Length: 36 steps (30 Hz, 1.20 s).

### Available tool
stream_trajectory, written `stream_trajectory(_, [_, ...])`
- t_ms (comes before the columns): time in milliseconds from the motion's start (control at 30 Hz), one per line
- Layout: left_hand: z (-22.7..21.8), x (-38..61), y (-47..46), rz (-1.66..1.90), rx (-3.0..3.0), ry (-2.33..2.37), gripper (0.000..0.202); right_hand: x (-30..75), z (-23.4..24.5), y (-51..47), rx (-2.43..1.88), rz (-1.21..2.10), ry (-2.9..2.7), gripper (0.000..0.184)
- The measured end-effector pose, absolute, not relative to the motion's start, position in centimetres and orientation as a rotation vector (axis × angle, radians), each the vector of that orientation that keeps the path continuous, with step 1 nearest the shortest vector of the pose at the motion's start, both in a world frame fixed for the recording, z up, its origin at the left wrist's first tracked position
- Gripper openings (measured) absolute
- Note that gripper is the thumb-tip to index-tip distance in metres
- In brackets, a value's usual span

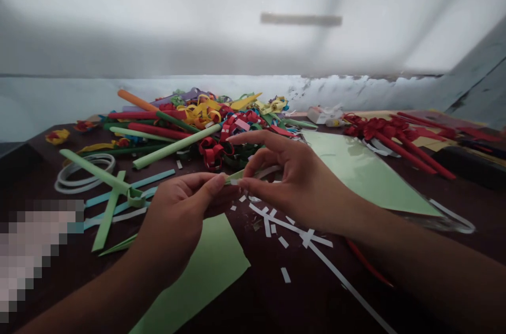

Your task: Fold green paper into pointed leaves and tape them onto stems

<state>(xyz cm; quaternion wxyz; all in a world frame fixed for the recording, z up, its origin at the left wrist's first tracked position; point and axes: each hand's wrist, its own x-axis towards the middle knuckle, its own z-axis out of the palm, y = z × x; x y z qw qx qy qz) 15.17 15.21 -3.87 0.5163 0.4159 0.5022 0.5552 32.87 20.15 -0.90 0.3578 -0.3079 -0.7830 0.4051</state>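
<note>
My left hand and my right hand meet over the dark table, both pinching a thin light green paper strip between thumb and fingers. My left thumb and forefinger clamp its near end. My right fingers pinch the other end, with the index finger stretched out above. A light green paper sheet lies under my left hand, and white paper scraps are scattered beneath both hands.
A heap of coloured paper curls and rolled paper sticks fills the table's far middle. Another green sheet lies right, red paper flowers on sticks beyond it. White rings and green and blue strips lie left.
</note>
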Motion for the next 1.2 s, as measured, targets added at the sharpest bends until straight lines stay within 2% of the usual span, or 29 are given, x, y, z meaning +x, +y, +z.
stream_trajectory(367, [-3.9,15.3,15.1,1.327,0.955,1.167,0.019,32.5,-2.0,20.2,-0.789,0.955,-2.013,0.064])
stream_trajectory(567, [-3.9,15.2,15.1,1.314,0.949,1.134,0.016,32.6,-2.1,20.5,-0.789,0.93,-2.05,0.063])
stream_trajectory(767, [-3.9,15.1,15.1,1.283,0.98,1.187,0.017,32.5,-2.2,20.5,-0.816,0.776,-2.128,0.066])
stream_trajectory(1200, [-3.6,15.4,14.9,1.271,0.97,1.228,0.023,32.4,-2.1,20.3,-0.824,0.809,-2.119,0.066])
